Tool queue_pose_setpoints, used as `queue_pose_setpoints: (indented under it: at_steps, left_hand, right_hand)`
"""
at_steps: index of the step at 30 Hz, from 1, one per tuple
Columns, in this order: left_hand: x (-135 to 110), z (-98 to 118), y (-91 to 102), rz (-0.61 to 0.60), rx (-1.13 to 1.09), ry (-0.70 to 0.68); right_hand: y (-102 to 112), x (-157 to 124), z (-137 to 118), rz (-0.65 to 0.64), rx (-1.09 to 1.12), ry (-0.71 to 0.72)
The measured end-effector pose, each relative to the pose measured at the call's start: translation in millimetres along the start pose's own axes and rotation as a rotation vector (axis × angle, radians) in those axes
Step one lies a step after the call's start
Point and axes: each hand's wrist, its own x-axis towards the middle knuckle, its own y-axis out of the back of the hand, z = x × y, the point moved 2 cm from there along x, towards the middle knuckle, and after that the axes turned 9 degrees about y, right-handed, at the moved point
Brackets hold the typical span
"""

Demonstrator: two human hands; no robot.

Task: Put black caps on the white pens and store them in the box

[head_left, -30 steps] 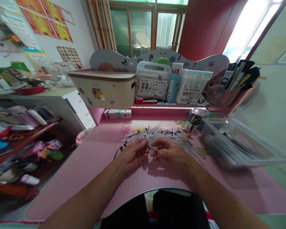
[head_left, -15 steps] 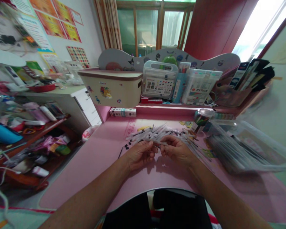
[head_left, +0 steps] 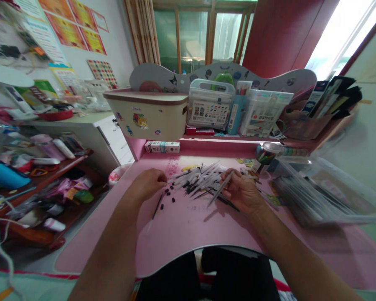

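Note:
My right hand (head_left: 242, 194) is closed around a slim, pale pen (head_left: 219, 190), which slants down to the left above the desk. A heap of similar whitish and dark pens (head_left: 203, 177) lies behind and to the left of that hand. At the heap's left edge, my left hand (head_left: 148, 184) has its fingers curled inward. Whatever they hold, if anything, is hidden from me. Several small black caps (head_left: 173, 200) are scattered beside it, along with a thin black stick (head_left: 157, 205) lying on the pink desk (head_left: 181, 234).
A clear plastic box (head_left: 341, 217) with long thin pieces stands at the right. Near it is a round see-through jar (head_left: 266, 158). On the shelf behind are a cream bin (head_left: 147, 115) and marker cases (head_left: 211, 102). A small carton (head_left: 162, 146) lies below the bin.
My hands, together in front of the heap before, have parted. The left has moved left to the black caps; the right has shifted right, holding the pen. More caps lie on the desk.

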Motion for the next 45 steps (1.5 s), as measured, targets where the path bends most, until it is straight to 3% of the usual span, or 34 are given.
queue_pose_setpoints:
  at_steps: [4,7,12,18,21,23,26,30,37,45]
  left_hand:
    - [2,-8,-12.6,-0.124,0.415,0.072]
    - [4,-9,-17.2,-0.213,0.582,0.125]
    - [6,-9,-22.8,-0.234,0.604,0.122]
    - [5,-1,-22.6,-0.137,0.591,0.107]
    - [1,13,-19.1,-0.026,0.382,0.070]
    - [-5,25,-22.8,-0.042,0.042,0.044]
    - [-17,43,-40.8,-0.232,-0.481,0.042]
    - [-28,57,-67.4,-0.393,-0.850,0.074]
    - [-29,57,-83.0,-0.355,-1.130,0.110]
    - [-35,61,-93.5,-0.382,-1.268,0.215]
  right_hand:
    - [-1,-1,1,-0.016,0.053,-0.016]
    - [-2,-2,2,-0.070,0.111,-0.041]
    - [-5,-5,4,-0.148,0.146,-0.087]
    - [-5,-8,6,-0.191,0.036,-0.083]
    - [-7,-10,7,-0.199,-0.038,-0.085]
    - [-9,-11,8,-0.211,-0.071,-0.104]
    - [-11,-13,9,-0.225,-0.085,-0.141]
    - [-14,-14,12,-0.249,-0.080,-0.153]
    - [-22,-19,14,-0.367,-0.192,-0.138]
    - [-22,-19,15,-0.371,-0.236,-0.132]
